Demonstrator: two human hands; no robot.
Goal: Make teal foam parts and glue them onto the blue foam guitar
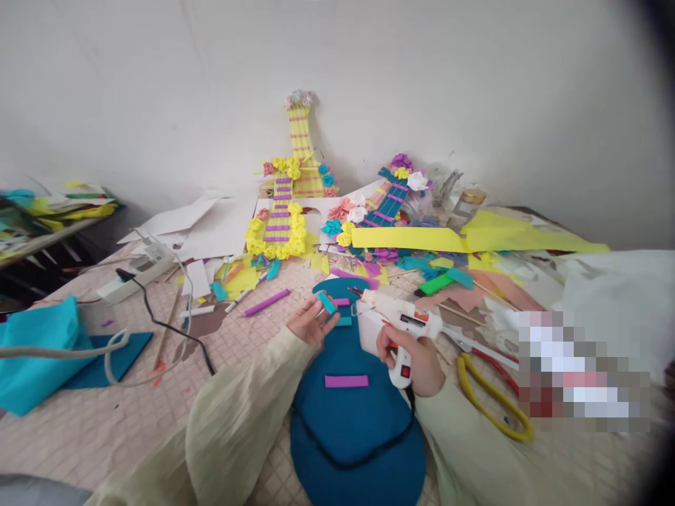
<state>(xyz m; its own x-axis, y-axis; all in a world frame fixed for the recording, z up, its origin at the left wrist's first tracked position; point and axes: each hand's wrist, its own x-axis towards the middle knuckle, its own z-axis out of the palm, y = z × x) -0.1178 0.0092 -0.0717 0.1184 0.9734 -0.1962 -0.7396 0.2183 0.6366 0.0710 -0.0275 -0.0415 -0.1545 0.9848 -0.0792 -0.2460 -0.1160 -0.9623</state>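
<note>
Between the fingers of my left hand (pixel 311 320) is a small teal paper strip (pixel 325 303), held over the narrow end of a dark blue board (pixel 358 429). My right hand (pixel 416 358) grips a white glue gun (pixel 403 316) by its handle, its nozzle pointing left toward the teal strip, a short gap apart. On the board lie a purple strip (pixel 346 381) at the middle, plus another purple strip and a teal strip (pixel 344 322) near my left fingers. The gun's black cord crosses the board's lower part.
Yellow-handled scissors (pixel 496 400) lie right of the board. Decorated paper pieces with flowers (pixel 277 218) stand by the wall. A yellow paper strip (pixel 406 239) and scraps cover the back. At left are a power strip (pixel 140 274), cables and teal paper (pixel 47 358).
</note>
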